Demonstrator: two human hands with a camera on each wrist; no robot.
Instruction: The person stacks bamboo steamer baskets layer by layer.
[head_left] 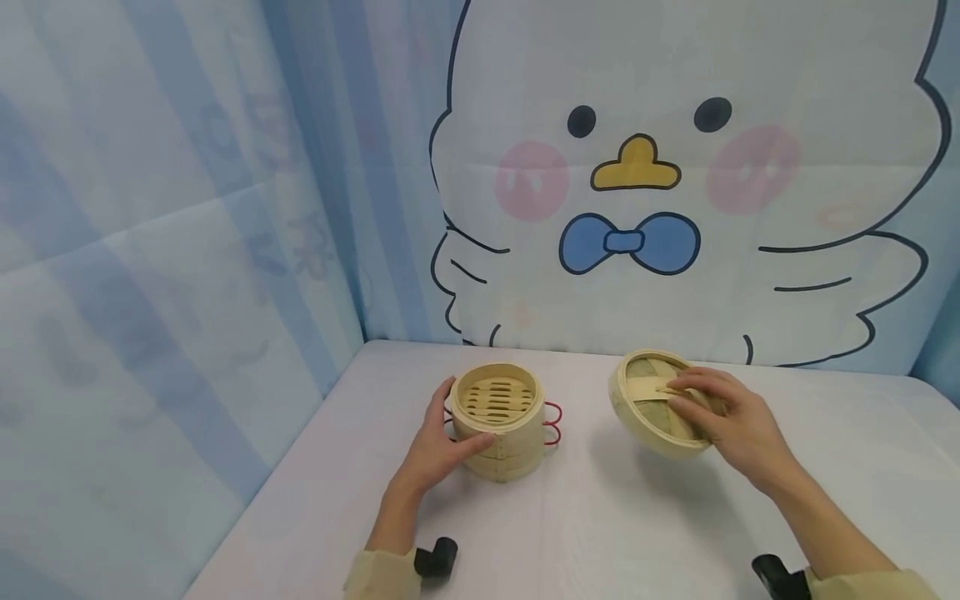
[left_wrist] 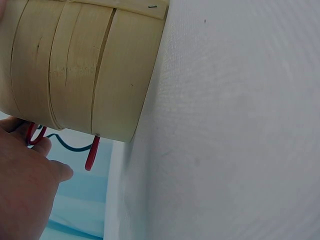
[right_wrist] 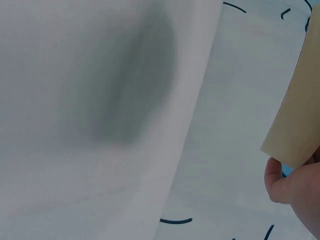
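On the white table stands a round bamboo steamer [head_left: 508,458] of stacked tiers, a slatted rack showing in its open top and red loops [head_left: 553,423] on its sides. My left hand [head_left: 435,452] grips it from the left, thumb across the front and fingers round the far side. In the left wrist view the fingers lie close to a red loop [left_wrist: 91,154]. To the right, my right hand [head_left: 738,427] pinches the strap handle of the woven bamboo lid [head_left: 655,427]. The lid hangs tilted above the table, its shadow beneath; the right wrist view has its rim [right_wrist: 296,107] edge-on.
A white cloth covers the table [head_left: 570,533]. Behind it hangs a curtain [head_left: 637,308] with a cartoon bird, and a blue-and-white curtain [head_left: 165,275] runs along the left side. Black wrist mounts [head_left: 437,557] sit at both sleeves.
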